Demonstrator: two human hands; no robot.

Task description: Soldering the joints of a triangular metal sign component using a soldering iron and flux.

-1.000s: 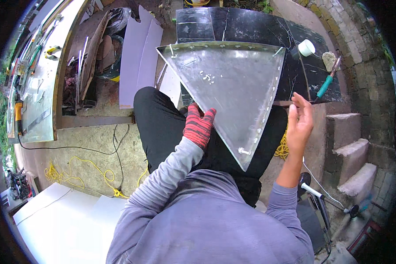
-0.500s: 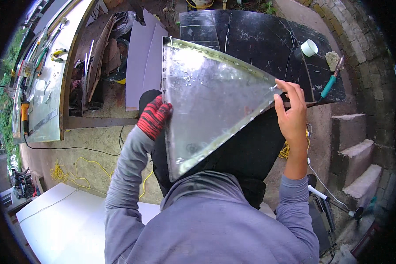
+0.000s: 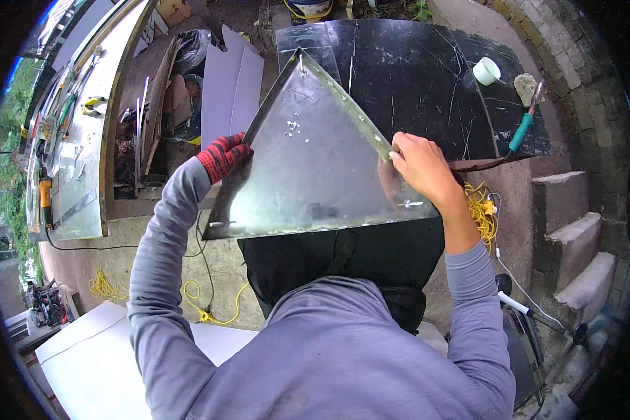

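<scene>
A shallow triangular sheet-metal tray (image 3: 315, 168) rests over my lap, one corner pointing away from me. Its raised rims carry spaced solder spots, and several small bright bits lie on its floor near the far corner. My left hand (image 3: 224, 155), in a red and black striped glove, is closed on the left rim. My bare right hand (image 3: 423, 166) grips the right rim with thumb and fingers. Small metal pins show at the three corners. Beyond my right hand, a soldering iron (image 3: 521, 131) with a teal handle lies on the black marble-patterned board.
The black board (image 3: 413, 84) also bears a white round tub (image 3: 486, 71) and a pale lump (image 3: 526, 89). A metal-topped bench (image 3: 84, 175) with hand tools stands at left. Yellow cord (image 3: 481, 210) lies on the ground at right, beside concrete steps (image 3: 574, 231). A white panel (image 3: 91, 357) lies behind left.
The tray has turned, so the corner that pointed right now points away from me or another corner does. Both hands hold different places on its rims; my left hand moved left.
</scene>
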